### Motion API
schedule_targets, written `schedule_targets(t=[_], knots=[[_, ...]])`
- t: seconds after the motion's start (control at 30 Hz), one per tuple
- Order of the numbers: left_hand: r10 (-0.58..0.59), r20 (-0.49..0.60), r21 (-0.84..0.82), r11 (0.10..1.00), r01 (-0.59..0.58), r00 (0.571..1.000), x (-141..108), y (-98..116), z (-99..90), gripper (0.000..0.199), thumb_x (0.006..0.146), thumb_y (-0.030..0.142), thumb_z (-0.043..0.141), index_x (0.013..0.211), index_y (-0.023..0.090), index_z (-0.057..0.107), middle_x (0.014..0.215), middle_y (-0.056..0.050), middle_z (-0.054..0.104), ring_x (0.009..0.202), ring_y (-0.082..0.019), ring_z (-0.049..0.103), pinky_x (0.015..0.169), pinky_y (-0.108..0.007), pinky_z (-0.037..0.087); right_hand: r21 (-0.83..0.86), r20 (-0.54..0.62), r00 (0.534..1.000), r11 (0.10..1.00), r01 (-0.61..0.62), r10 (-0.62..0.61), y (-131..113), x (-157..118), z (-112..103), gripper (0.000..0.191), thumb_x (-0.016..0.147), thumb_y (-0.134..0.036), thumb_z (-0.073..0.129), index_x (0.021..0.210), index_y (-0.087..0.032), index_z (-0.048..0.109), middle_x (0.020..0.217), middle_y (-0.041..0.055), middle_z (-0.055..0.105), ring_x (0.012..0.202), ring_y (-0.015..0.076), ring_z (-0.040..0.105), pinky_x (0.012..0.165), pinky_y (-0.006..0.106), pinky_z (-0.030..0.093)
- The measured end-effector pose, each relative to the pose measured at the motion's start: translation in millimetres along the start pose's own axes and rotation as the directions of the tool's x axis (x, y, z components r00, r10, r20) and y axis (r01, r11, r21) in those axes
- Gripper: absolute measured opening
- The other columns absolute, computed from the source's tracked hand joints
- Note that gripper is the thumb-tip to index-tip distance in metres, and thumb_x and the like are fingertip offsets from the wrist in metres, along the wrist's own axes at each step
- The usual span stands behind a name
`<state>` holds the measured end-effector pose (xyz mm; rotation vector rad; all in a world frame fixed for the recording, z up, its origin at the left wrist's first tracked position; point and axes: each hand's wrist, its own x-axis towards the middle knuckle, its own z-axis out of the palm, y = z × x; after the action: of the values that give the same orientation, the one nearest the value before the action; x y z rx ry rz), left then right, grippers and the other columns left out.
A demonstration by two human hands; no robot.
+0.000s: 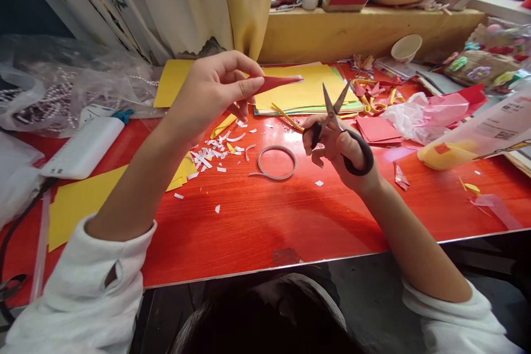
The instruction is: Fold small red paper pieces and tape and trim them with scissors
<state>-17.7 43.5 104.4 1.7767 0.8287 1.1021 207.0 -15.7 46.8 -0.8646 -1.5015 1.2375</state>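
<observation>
Between thumb and fingertips, my left hand (226, 83) pinches a narrow folded piece of red paper (277, 83) with a pale tip pointing right. My right hand (340, 149) has its fingers through the black handles of a pair of scissors (332, 110), whose blades stand apart and point upward. A gap separates the blades from the red paper. Below and between the hands, a coil of thin grey strip (277, 162) lies on the red table (265, 232). White paper scraps (207, 156) are scattered beneath my left hand.
Yellow sheets (307, 88) are stacked behind the hands, and more yellow paper (78, 204) lies at left near a white box-shaped device (85, 144). Red paper squares (378, 130), crumpled tissue (415, 116) and a clear plastic container (477, 133) sit at right. Bagged beads (53, 94) lie far left.
</observation>
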Motion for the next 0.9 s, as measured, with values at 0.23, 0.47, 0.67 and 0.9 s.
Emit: schedule_targets(t=[0.23, 0.47, 0.67, 0.9], knots=[[-0.038, 0.121, 0.06, 0.998, 0.031, 0.992, -1.8, -3.8, 5.0, 0.013, 0.077, 0.026, 0.066, 0.083, 0.015, 0.062, 0.068, 0.0, 0.063, 0.053, -0.007, 0.058, 0.051, -0.021, 0.049, -0.135, -0.058, 0.998, 0.991, 0.024, -0.032, -2.7, -3.6, 1.5, 0.042, 0.071, -0.058, 0.063, 0.092, -0.02, 0.063, 0.067, 0.0018, 0.051, 0.056, 0.0115, 0.046, 0.044, 0.025, 0.034], [-0.094, 0.194, 0.098, 0.992, 0.077, 0.976, -6.5, -1.8, 20.2, 0.013, 0.075, 0.025, 0.066, 0.08, 0.014, 0.062, 0.064, 0.001, 0.062, 0.056, -0.008, 0.062, 0.051, -0.018, 0.049, -0.117, -0.088, 0.996, 0.993, -0.001, -0.009, -5.2, -4.9, 2.6, 0.036, 0.07, -0.052, 0.067, 0.088, -0.021, 0.065, 0.061, 0.0002, 0.049, 0.053, 0.0112, 0.045, 0.044, 0.025, 0.036], [-0.111, 0.234, 0.107, 0.99, 0.088, 0.966, -9.3, -1.2, 27.8, 0.011, 0.076, 0.025, 0.065, 0.078, 0.015, 0.062, 0.062, 0.001, 0.062, 0.055, -0.009, 0.062, 0.05, -0.019, 0.049, -0.1, -0.117, 0.993, 0.994, -0.037, 0.025, -6.4, -5.1, 2.7, 0.034, 0.069, -0.051, 0.07, 0.085, -0.021, 0.065, 0.06, -0.0008, 0.049, 0.051, 0.0103, 0.045, 0.044, 0.025, 0.037], [-0.145, 0.255, 0.126, 0.985, 0.116, 0.956, -11.8, -1.2, 29.7, 0.015, 0.077, 0.03, 0.065, 0.082, 0.017, 0.06, 0.065, 0.001, 0.064, 0.056, -0.009, 0.062, 0.05, -0.018, 0.049, -0.089, -0.113, 0.994, 0.996, -0.012, 0.002, -6.8, -4.2, 3.6, 0.029, 0.07, -0.048, 0.07, 0.08, -0.021, 0.064, 0.055, -0.002, 0.048, 0.048, 0.0094, 0.043, 0.043, 0.025, 0.034]])
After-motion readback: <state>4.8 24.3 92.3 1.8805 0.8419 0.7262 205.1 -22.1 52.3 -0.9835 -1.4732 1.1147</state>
